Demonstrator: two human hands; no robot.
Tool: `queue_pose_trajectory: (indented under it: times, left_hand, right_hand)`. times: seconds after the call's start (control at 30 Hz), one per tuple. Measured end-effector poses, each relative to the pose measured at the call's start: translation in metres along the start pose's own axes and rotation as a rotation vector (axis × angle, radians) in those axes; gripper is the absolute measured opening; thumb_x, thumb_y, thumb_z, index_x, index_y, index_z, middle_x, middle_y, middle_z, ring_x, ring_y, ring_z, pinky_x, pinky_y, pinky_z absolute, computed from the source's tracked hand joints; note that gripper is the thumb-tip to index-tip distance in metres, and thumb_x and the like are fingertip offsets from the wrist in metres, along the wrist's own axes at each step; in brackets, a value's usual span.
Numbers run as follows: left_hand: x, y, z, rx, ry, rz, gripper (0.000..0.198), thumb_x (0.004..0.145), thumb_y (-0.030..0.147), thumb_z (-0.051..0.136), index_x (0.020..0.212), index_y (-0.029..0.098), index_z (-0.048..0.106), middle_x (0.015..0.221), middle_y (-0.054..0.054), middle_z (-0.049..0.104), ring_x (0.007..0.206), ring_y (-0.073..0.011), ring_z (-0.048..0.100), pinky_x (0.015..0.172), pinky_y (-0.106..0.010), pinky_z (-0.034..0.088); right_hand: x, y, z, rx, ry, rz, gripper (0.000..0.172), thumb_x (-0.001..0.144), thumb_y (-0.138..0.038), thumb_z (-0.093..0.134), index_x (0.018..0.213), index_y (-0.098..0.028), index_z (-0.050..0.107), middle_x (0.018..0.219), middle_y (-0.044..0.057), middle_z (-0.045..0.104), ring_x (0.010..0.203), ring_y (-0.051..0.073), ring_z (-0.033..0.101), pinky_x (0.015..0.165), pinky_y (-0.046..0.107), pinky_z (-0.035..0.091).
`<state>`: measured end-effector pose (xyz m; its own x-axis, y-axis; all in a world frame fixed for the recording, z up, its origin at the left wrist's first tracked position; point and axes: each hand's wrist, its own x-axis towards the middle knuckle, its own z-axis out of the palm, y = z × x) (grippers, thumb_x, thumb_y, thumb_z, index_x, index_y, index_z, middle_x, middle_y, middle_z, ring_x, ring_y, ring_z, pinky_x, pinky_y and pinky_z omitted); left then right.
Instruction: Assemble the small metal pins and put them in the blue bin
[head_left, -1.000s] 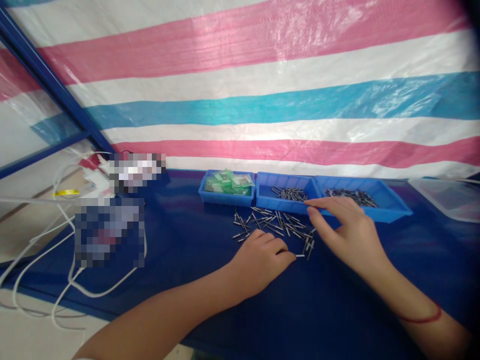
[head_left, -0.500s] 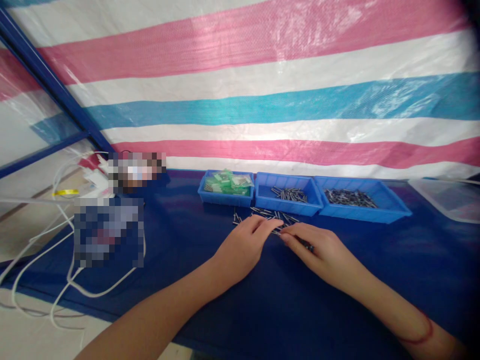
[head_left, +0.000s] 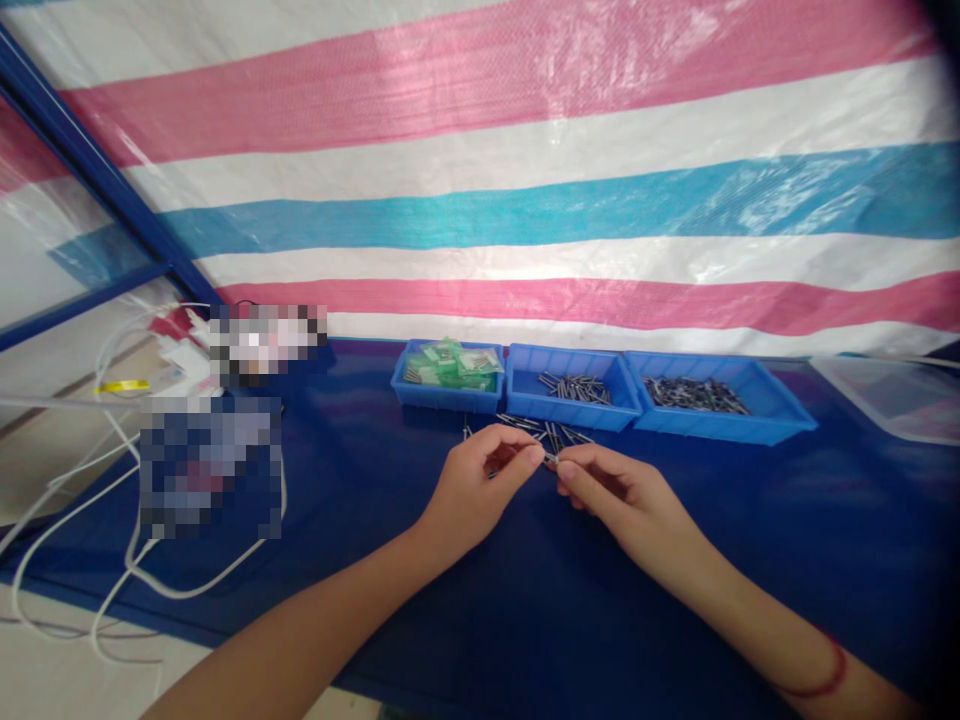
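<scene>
Pinched a small metal pin (head_left: 551,458) with left hand (head_left: 480,485) and right hand (head_left: 634,495), in the narrow gap between both. Seemed light, stiff and smooth enough to slip; looked best gripped near the ends. Had loose pins (head_left: 553,437) just beyond the hands, then blue trays (head_left: 574,411) with raised rims, and table (head_left: 555,610) room on the near side.

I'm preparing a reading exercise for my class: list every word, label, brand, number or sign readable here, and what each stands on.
No text can be read.
Green packets in the left blue bin: any print too small to read.
Yellow strip at far left: any marking too blurred to read.
Pixelated patches at left: obscured, nothing legible.
</scene>
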<state>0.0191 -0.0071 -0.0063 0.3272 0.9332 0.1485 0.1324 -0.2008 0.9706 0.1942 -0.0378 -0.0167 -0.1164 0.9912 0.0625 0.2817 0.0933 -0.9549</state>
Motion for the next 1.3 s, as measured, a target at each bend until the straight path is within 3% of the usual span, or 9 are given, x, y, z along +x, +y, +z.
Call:
queue_pose_trajectory:
  times: [0.27,0.4,0.57,0.73,0.83,0.97,1.03,1.17,1.3]
  left_hand:
    - [-0.001,0.000,-0.001,0.039,-0.017,0.049,0.017,0.087,0.029,0.057,0.092,0.015,0.066,0.088,-0.003,0.070,0.081,-0.0141,0.064,0.074,-0.023,0.050]
    - [-0.002,0.003,-0.001,0.085,0.006,0.090,0.017,0.088,0.027,0.056,0.093,0.015,0.067,0.091,-0.004,0.069,0.081,-0.0136,0.063,0.073,-0.023,0.050]
    - [-0.003,0.002,-0.001,0.127,-0.004,0.129,0.017,0.089,0.025,0.054,0.096,0.015,0.066,0.093,-0.004,0.067,0.082,-0.0128,0.061,0.073,-0.022,0.048]
    - [-0.001,0.002,-0.003,0.275,-0.075,0.130,0.024,0.093,0.030,0.047,0.092,0.015,0.066,0.089,-0.004,0.066,0.081,-0.0142,0.060,0.074,-0.025,0.047]
    - [0.001,0.003,-0.005,0.346,-0.043,0.122,0.025,0.094,0.031,0.046,0.100,0.017,0.065,0.093,-0.004,0.067,0.081,-0.0144,0.060,0.075,-0.025,0.046]
    - [0.004,0.001,-0.009,0.445,-0.003,0.099,0.022,0.092,0.028,0.049,0.105,0.017,0.063,0.091,-0.003,0.066,0.073,-0.0131,0.058,0.071,-0.025,0.047]
    - [0.006,0.001,-0.011,0.526,-0.043,0.141,0.019,0.091,0.025,0.049,0.098,0.017,0.065,0.092,-0.004,0.066,0.078,-0.0142,0.059,0.075,-0.026,0.046]
    - [0.007,0.001,-0.016,0.715,-0.105,0.236,0.019,0.091,0.021,0.048,0.090,0.017,0.066,0.096,-0.005,0.066,0.089,-0.0170,0.059,0.082,-0.030,0.045]
    - [0.007,-0.001,-0.022,0.976,-0.107,0.211,0.020,0.090,0.028,0.051,0.098,0.019,0.067,0.098,-0.006,0.064,0.089,-0.0204,0.057,0.079,-0.034,0.044]
  right_hand:
    - [0.001,-0.005,0.000,0.016,-0.067,-0.052,0.027,0.091,-0.038,0.049,0.080,-0.019,0.064,0.071,0.002,0.061,0.061,0.012,0.054,0.057,0.025,0.046]
    - [0.000,-0.003,0.000,0.044,0.018,-0.061,0.020,0.086,-0.037,0.057,0.086,-0.019,0.066,0.069,0.001,0.062,0.059,0.013,0.056,0.054,0.024,0.047]
    - [-0.003,-0.003,-0.004,-0.065,0.195,-0.214,0.013,0.085,-0.033,0.060,0.091,-0.023,0.066,0.089,0.003,0.069,0.074,0.016,0.062,0.063,0.027,0.051]
    - [-0.005,-0.008,-0.010,-0.316,0.188,-0.301,0.019,0.089,-0.034,0.055,0.077,-0.022,0.064,0.072,0.002,0.065,0.065,0.016,0.059,0.058,0.028,0.046]
    - [0.000,-0.008,-0.024,-0.388,0.261,-0.324,0.020,0.089,-0.035,0.055,0.078,-0.022,0.064,0.075,0.003,0.066,0.068,0.017,0.060,0.061,0.030,0.046]
    - [0.012,0.005,-0.066,-0.550,0.604,-0.242,0.020,0.086,-0.041,0.057,0.090,-0.023,0.066,0.085,0.006,0.069,0.070,0.021,0.060,0.064,0.035,0.045]
    - [0.019,0.015,-0.090,-0.692,0.684,-0.173,0.023,0.089,-0.042,0.051,0.092,-0.024,0.066,0.083,0.009,0.068,0.071,0.024,0.060,0.067,0.037,0.042]
    - [0.030,0.033,-0.115,-1.053,0.632,-0.081,0.029,0.090,-0.041,0.047,0.090,-0.022,0.068,0.085,0.014,0.068,0.079,0.030,0.061,0.061,0.038,0.031]
    - [0.032,0.034,-0.108,-1.113,0.649,-0.114,0.030,0.090,-0.039,0.048,0.094,-0.019,0.070,0.094,0.016,0.069,0.089,0.034,0.060,0.066,0.040,0.029]
